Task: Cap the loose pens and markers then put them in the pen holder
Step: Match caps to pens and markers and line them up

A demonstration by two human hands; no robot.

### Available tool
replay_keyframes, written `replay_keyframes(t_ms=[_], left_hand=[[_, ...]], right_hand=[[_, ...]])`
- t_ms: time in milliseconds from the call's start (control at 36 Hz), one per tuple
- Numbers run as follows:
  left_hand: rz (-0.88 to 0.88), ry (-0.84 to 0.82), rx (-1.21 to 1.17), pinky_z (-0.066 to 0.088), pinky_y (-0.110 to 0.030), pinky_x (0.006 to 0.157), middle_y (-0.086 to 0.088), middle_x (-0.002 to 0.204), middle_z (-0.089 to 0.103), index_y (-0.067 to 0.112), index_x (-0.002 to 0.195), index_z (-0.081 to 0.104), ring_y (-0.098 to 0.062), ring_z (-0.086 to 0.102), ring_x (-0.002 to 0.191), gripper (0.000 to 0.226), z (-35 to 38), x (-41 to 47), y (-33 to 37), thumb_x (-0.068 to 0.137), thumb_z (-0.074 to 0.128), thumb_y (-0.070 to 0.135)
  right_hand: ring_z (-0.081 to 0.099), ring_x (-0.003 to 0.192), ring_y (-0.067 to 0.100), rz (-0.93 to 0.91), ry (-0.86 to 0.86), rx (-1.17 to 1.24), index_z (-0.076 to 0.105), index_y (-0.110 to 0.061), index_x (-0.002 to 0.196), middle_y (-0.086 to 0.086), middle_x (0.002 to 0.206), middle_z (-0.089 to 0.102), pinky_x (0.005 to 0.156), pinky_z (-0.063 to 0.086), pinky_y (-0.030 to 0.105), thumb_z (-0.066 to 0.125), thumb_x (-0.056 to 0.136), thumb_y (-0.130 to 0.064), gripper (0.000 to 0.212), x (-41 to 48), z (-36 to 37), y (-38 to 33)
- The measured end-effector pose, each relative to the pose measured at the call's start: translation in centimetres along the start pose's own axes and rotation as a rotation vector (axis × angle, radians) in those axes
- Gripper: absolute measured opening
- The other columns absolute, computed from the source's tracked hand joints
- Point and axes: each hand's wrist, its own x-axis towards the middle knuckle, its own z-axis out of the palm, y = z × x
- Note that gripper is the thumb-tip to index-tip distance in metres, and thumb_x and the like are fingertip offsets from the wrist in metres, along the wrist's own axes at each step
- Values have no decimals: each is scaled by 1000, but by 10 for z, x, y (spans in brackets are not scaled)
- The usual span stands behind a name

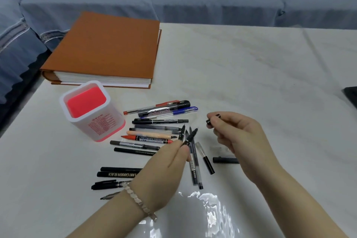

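**Table** (251,63): white and glossy. There is bare room at the far right and near centre, and the left edge runs near the holder.

**Book** (108,48): orange, closed, at the far left, just behind the holder.

**Holder** (104,121): white wall, pink inside, upright, left of the pens. Nothing shows in it.

**Pens** (152,133): scattered flat between the holder and the hands, several of them uncapped.

**Left hand** (166,162): fingers curled round a black pen (190,137), low on the barrel, with the tip pointing up and to the right.

**Right hand** (237,141): thumb and forefinger pinch a small black cap (212,119), held near the tip but apart from it. Which way its mouth faces cannot be told.

**Step in hand (judged):** capping, with little of the task done.
- Turn the cap's mouth to the tip.
- Line up the axes and hold the pen still.
- Push straight on until it seats; a skewed approach risks inking the fingers.

**Carrying to the holder (judged):** the way leads left over the scatter, so lift clear of it and lower the pen upright inside the rim. The holder could tip toward the nearby edge.
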Motion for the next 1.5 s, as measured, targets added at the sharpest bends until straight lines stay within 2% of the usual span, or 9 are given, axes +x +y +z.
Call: replay_keyframes(t_ms=[250, 417, 694, 778, 1111, 1222, 1333, 1444, 1500], left_hand=[[165, 60, 181, 36, -17, 61, 8, 78, 45, 24, 81, 52, 3, 44, 61, 27, -3, -4, 4, 95, 30, 31], [240, 97, 282, 35, -10, 65, 7, 80, 43, 20, 87, 54, -3, 42, 74, 26, -2, -3, 5, 94, 31, 31], [318, 127, 393, 38, -28, 73, 10, 83, 42, 22, 93, 54, -10, 43, 80, 38, 3, -2, 3, 91, 24, 46], [378, 157, 424, 38, -27, 69, 12, 80, 40, 24, 88, 52, -12, 43, 79, 47, 5, -3, 1, 82, 18, 55], [361, 113, 283, 33, -15, 62, 7, 71, 46, 16, 81, 57, -10, 44, 76, 35, 2, -2, 7, 85, 30, 38], [379, 189, 455, 39, -28, 65, 8, 77, 45, 17, 85, 55, -13, 49, 71, 42, 4, 0, 4, 87, 25, 45], [438, 262, 609, 50, -35, 46, 2, 78, 53, 15, 81, 57, -21, 54, 53, 39, 6, 1, -7, 87, 27, 40], [330, 134, 499, 41, -25, 66, 7, 80, 45, 20, 84, 51, -14, 50, 72, 40, 4, 1, -9, 88, 22, 47], [276, 36, 425, 32, -15, 62, 10, 72, 42, 21, 80, 49, -6, 43, 68, 29, 0, 3, -8, 94, 29, 36]], right_hand=[[43, 56, 11, -26, -30, -43, 71, -17, 70, -3, 61, 59, 52, 39, 16, 59, 82, -13, 17, -8, -4, 0], [43, 52, 7, -16, -33, -4, 70, -17, 72, -8, 56, 61, 50, 39, 14, 58, 83, -11, 18, -9, -5, 0], [43, 50, 5, -22, -80, 2, 71, -17, 73, -9, 53, 61, 50, 39, 13, 57, 83, -9, 19, -13, -5, 2], [43, 49, 5, -21, -114, 12, 72, -17, 69, -7, 55, 61, 49, 39, 12, 58, 83, -7, 22, -15, -9, 3], [39, 55, 11, -137, -145, -40, 72, -24, 68, -10, 50, 55, 53, 36, 19, 57, 70, -24, 15, -14, -6, 10], [36, 64, 19, -98, -116, 7, 71, -21, 66, -3, 56, 50, 59, 31, 30, 63, 75, -19, 13, -13, -2, 13], [34, 68, 22, -54, -108, 23, 72, -20, 67, 11, 68, 44, 64, 30, 32, 59, 84, -14, 22, -12, 0, 22], [36, 59, 15, 5, -127, -13, 71, -18, 70, 6, 61, 44, 57, 34, 21, 55, 86, -18, 22, -13, 1, 30], [36, 56, 13, 18, -139, -31, 71, -18, 70, 1, 56, 43, 54, 34, 19, 57, 84, -22, 20, -13, 1, 31]])
